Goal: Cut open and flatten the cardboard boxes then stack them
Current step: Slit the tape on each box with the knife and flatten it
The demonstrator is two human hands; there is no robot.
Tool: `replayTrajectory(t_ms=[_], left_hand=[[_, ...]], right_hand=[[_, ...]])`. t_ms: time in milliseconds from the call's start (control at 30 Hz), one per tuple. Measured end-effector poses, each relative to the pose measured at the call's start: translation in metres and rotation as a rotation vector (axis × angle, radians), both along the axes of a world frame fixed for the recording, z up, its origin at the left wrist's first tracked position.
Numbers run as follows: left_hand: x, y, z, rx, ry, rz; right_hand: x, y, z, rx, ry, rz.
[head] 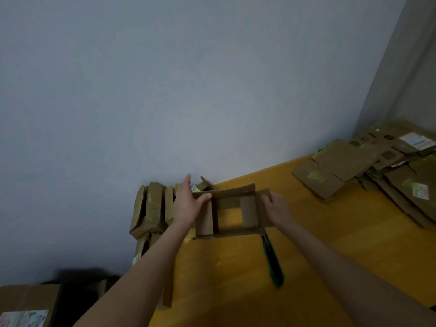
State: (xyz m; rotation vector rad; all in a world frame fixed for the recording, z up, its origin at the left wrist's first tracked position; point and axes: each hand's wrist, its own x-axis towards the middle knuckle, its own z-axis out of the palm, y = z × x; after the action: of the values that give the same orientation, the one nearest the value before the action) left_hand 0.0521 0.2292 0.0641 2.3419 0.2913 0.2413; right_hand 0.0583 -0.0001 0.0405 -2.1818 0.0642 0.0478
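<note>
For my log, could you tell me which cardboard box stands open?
The box held by the left hand and right hand; wall-side boxes look closed, the right-hand pile lies flat.

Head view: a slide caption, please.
Left hand and right hand hold an opened brown cardboard box near a green utility knife.

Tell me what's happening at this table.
A person holds an open cardboard box on the yellow table with both hands. The left hand clasps its left wall, thumb hooked over the edge, and the right hand grips its right flap. The box stands unflattened. A green utility knife lies untouched beside the right forearm. A pile of flattened boxes sits far right, and whole boxes wait at the left.
</note>
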Motion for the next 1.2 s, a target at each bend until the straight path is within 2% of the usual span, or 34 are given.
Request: replayTrajectory(t_ms=[67, 133, 233, 300, 400, 467, 533, 600, 667, 767, 900, 1033, 1100, 1200], left_hand=[[-0.003, 0.001, -0.006, -0.192, 0.173, 0.050], [-0.007, -0.003, -0.011, -0.242, 0.284, 0.053], [-0.005, -0.005, -0.017, -0.167, 0.280, 0.089], [-0.004, -0.001, -0.016, -0.197, 0.286, 0.045], [-0.011, 0.009, -0.004, -0.481, 0.325, -0.070], [-0.018, 0.013, 0.010, -0.773, 0.404, -0.086], [-0.020, 0.018, 0.016, -1.020, 0.483, -0.147], [-0.018, 0.022, 0.013, -1.142, 0.513, -0.190], [-0.013, 0.021, 0.009, -1.151, 0.512, -0.159], [-0.009, 0.015, 0.014, -0.972, 0.597, -0.117], [-0.006, 0.020, 0.016, -0.945, 0.718, -0.096], [-0.009, 0.014, 0.013, -0.970, 0.516, -0.054], [-0.010, 0.008, 0.012, -0.968, 0.390, -0.130], [-0.009, 0.001, 0.009, -0.888, 0.330, -0.283]], right_hand=[[-0.001, -0.001, 0.004, 0.036, -0.034, -0.019], [-0.004, 0.000, 0.009, 0.079, -0.055, -0.013], [-0.007, 0.001, 0.011, 0.168, -0.020, -0.001], [-0.008, -0.003, 0.009, 0.254, 0.020, -0.051], [-0.006, -0.020, 0.002, 0.440, 0.124, -0.178], [-0.006, -0.033, -0.002, 0.590, 0.194, -0.235], [-0.008, -0.042, -0.006, 0.739, 0.253, -0.234], [-0.010, -0.046, -0.009, 0.853, 0.288, -0.205], [-0.010, -0.048, -0.010, 0.918, 0.308, -0.165], [-0.012, -0.048, -0.011, 0.946, 0.359, -0.073], [-0.014, -0.051, -0.017, 0.928, 0.393, 0.056], [-0.012, -0.056, -0.019, 0.941, 0.571, 0.216], [-0.014, -0.048, -0.015, 0.903, 0.644, 0.158], [-0.015, -0.036, -0.016, 0.820, 0.612, 0.054]])
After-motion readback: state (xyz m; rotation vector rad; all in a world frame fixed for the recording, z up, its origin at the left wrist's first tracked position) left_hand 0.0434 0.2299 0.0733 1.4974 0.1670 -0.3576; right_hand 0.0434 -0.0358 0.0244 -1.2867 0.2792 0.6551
